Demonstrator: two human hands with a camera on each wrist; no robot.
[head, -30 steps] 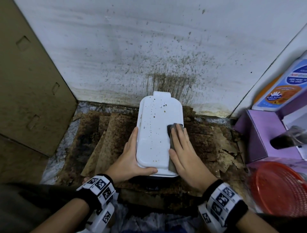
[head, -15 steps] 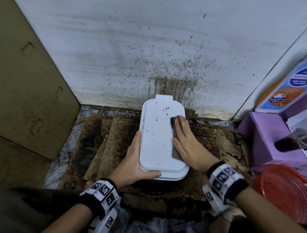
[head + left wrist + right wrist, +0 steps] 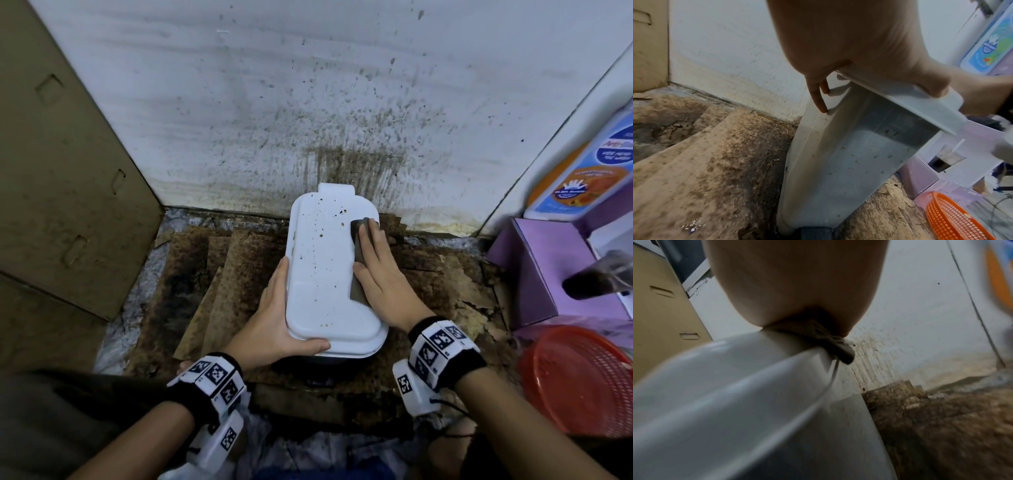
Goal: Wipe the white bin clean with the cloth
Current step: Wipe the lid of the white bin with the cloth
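Here, right hand (image 3: 380,274) fingers flat, pressing cloth (image 3: 359,246) on white bin (image 3: 322,274), left hand (image 3: 274,329) gripping its edge.

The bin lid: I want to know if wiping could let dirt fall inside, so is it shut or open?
Shut. The lid lies flat over the white bin, the cloth pressed on top.

The floor (image 3: 137,318) is covered by overlapping sheets of stained brown cardboard (image 3: 236,267), dark and blotched, with torn flakes at the right. The white bin (image 3: 329,274) stands on the cardboard against the speckled wall. To the right, a purple box (image 3: 534,274) rests on the floor, with a red mesh basket (image 3: 582,383) just beside it. A cardboard panel (image 3: 61,192) stands at the left edge.
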